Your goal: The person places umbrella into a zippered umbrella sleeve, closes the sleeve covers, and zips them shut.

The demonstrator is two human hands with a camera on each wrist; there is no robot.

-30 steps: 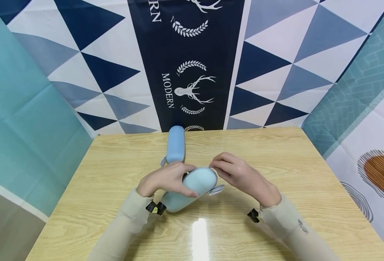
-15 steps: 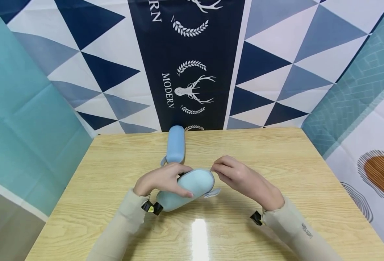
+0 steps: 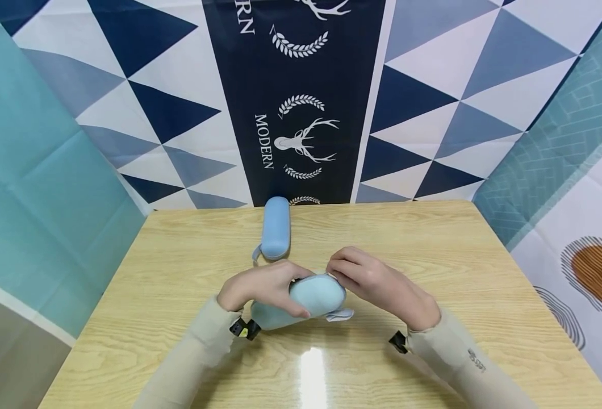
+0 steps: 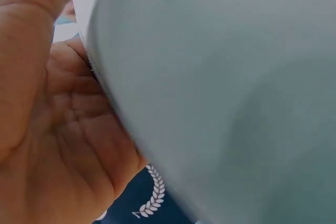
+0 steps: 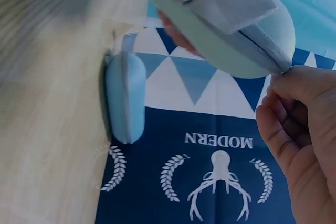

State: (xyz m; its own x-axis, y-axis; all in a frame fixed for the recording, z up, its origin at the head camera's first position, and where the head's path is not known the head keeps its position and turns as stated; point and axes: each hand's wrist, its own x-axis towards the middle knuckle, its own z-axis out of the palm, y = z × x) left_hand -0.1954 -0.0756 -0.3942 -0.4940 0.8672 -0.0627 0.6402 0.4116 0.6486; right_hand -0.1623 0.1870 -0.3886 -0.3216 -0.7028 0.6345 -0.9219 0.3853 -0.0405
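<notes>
A pale mint zippered case, shaped like a glasses case (image 3: 321,293), is held just above the table or on it; I cannot tell which. My left hand (image 3: 267,285) grips it from above, thumb along the near side and the other fingers on the far side. At its right end my right hand (image 3: 380,279) pinches the small zipper pull (image 5: 286,70) between thumb and forefinger. A grey fabric loop (image 3: 339,315) sticks out from the case near that end. In the left wrist view the mint shell (image 4: 210,77) fills most of the picture beside the palm.
A blue zippered case (image 3: 276,227) with a wrist loop lies beyond my left hand, near the back edge of the wooden table (image 3: 408,233). Patterned cloth (image 3: 306,85) hangs directly behind that edge. Teal cloth (image 3: 35,170) covers the left side.
The mint case shifts slightly left, then back right and nearer to me, its right end lower. My right hand stays at its zipper end. More of the blue case shows now.
</notes>
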